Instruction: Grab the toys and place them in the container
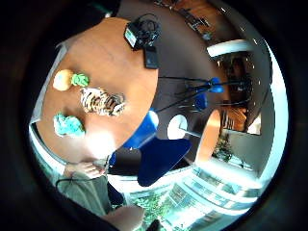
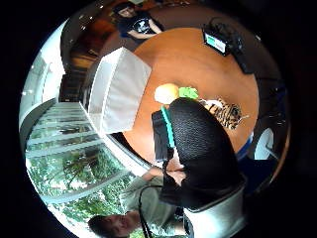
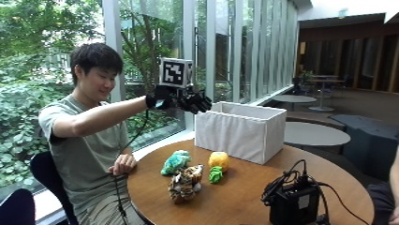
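Three toys lie on the worktop (image 3: 249,197) beside the white container (image 3: 240,130): a teal toy (image 3: 175,162), a striped tiger (image 3: 186,183) and an orange-and-green toy (image 3: 217,165). The gloved right hand (image 3: 190,101) hangs above them, fingers relaxed, holding nothing. No toy seems packed yet; all three remain.

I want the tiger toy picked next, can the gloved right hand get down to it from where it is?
Probably yes: the right hand hangs raised above the table, empty, and nothing covers the tiger toy.
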`<state>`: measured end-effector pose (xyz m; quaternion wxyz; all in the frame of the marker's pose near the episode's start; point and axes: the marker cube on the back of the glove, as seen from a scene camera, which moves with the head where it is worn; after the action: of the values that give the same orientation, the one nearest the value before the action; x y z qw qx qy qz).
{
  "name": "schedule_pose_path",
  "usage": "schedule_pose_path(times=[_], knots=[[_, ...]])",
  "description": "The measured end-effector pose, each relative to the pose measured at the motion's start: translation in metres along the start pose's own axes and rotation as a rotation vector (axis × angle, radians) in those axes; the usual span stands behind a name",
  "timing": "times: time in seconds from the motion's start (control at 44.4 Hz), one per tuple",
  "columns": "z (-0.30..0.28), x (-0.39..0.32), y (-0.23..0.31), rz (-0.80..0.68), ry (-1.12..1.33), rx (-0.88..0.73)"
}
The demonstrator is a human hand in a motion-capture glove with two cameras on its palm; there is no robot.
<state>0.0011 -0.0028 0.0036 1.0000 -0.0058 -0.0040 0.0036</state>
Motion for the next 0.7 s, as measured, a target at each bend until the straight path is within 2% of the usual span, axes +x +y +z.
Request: schedule_pose_path(times=[0.225, 0.406, 0.541, 0.608, 0.699], knots=[[0.042, 0.018, -0.023, 0.067, 0.003, -0.127], [0.121, 0.036, -0.042, 0.085, 0.028, -0.255], [0.185, 0.045, -0.044, 0.073, 0.064, -0.376], [0.2, 0.057, -0.049, 0.071, 0.058, -0.387], [0.223, 0.049, -0.046, -0.009, 0.039, -0.393]])
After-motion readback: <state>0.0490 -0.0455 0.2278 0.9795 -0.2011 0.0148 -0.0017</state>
